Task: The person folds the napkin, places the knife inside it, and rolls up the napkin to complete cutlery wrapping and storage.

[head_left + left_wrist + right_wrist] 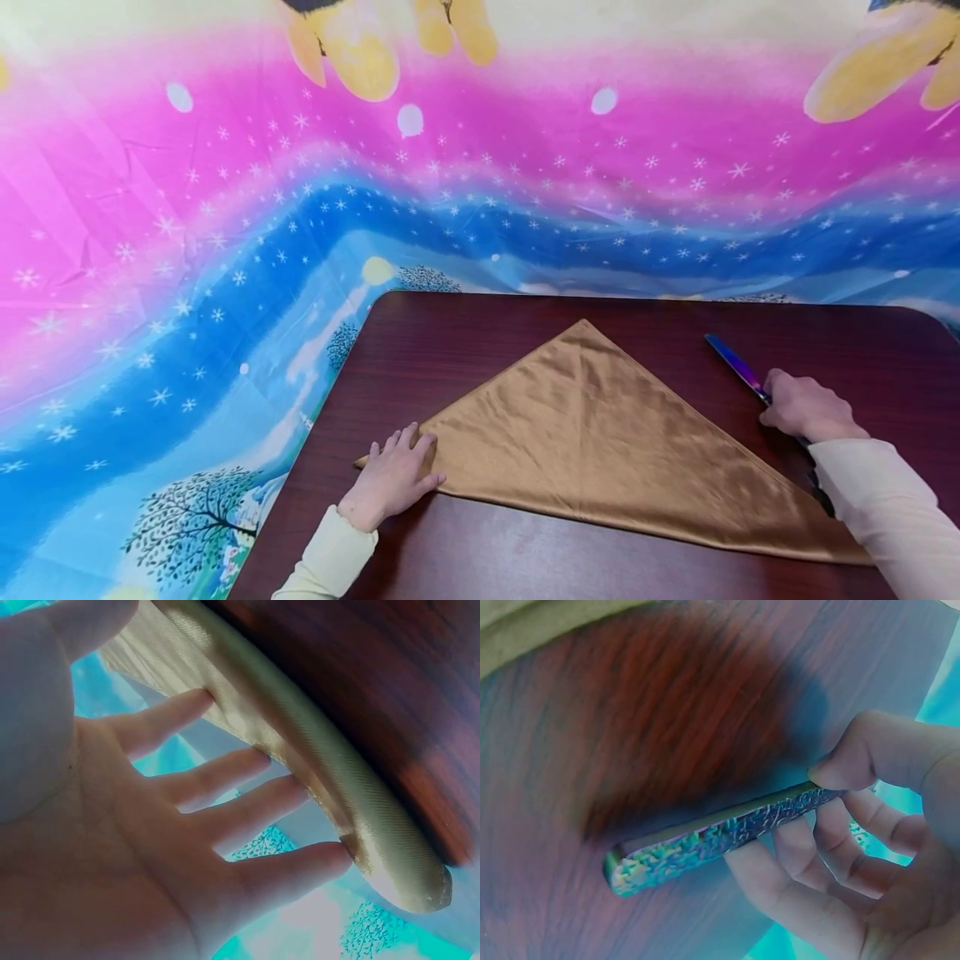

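A gold satin napkin (585, 433), folded into a triangle, lies on the dark wood table with its peak towards the far edge. My left hand (393, 479) rests on its left corner, fingers spread. From the left wrist view, those fingertips (330, 859) touch the napkin's rolled-looking edge (322, 750). Right of the napkin, my right hand (810, 406) holds a table knife (735, 367) with a purple-blue iridescent blade pointing away to the far left. Its textured handle (720, 836) shows in the right wrist view, pinched between thumb and fingers.
The reddish-brown table (465, 333) has rounded far corners. Behind it and along its left side hangs a pink and blue printed cloth (525, 167) with snowflakes and trees. My right sleeve (885, 492) covers the napkin's right corner in the head view.
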`<state>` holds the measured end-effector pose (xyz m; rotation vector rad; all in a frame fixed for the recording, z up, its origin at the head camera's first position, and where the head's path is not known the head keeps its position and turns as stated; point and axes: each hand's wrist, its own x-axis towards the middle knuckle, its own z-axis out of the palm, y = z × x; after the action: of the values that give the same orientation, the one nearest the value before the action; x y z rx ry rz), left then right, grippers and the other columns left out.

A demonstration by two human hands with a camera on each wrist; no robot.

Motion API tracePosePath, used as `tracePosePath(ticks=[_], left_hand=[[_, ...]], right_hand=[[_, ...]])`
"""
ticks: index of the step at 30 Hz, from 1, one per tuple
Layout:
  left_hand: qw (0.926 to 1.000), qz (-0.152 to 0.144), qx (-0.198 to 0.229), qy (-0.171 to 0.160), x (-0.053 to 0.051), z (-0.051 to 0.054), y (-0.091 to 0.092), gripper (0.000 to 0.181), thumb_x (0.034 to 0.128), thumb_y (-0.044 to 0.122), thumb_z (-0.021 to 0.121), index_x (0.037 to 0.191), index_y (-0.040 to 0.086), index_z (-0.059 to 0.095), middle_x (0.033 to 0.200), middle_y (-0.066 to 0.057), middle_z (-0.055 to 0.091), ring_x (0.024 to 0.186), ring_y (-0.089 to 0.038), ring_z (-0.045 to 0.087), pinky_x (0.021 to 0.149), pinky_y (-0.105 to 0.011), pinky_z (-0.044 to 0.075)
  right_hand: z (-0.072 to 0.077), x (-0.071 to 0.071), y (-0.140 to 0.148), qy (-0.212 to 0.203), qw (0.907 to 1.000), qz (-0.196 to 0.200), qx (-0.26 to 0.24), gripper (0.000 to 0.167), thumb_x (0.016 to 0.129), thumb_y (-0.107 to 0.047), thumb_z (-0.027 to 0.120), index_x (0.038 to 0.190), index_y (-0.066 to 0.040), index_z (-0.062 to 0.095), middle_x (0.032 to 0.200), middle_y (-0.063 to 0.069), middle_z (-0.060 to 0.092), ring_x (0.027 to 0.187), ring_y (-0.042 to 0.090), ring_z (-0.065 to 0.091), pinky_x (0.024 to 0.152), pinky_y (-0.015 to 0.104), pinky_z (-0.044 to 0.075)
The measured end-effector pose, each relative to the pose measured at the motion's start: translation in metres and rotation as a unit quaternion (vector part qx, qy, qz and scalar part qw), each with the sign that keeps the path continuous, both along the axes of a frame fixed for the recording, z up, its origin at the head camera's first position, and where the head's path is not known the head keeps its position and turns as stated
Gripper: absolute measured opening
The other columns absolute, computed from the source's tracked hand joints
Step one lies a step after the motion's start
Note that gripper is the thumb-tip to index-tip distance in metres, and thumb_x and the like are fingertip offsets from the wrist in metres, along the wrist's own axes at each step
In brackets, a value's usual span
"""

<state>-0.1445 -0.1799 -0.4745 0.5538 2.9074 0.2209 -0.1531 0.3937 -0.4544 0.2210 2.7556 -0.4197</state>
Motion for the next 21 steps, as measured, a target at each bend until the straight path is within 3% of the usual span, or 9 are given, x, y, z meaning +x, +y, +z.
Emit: tracePosePath(ticks=[21], left_hand=[[0.9999,0.008,-0.011,-0.004,-0.002,0.001,0.002,0.058,0.0861,0.044,0.068,0.132,0.012,0.053,0.140,-0.023,0.047,0.126,-0.045,0.048,0.093,-0.073,0.036]], right_hand=[[0.012,0.001,-0.023,0.007,0.9995,0.029,0.006,0.044,0.076,-0.022,0.074,0.103,0.002,0.049,0.084,0.013,0.059,0.070,0.031,0.053,0.055,0.046,0.041]])
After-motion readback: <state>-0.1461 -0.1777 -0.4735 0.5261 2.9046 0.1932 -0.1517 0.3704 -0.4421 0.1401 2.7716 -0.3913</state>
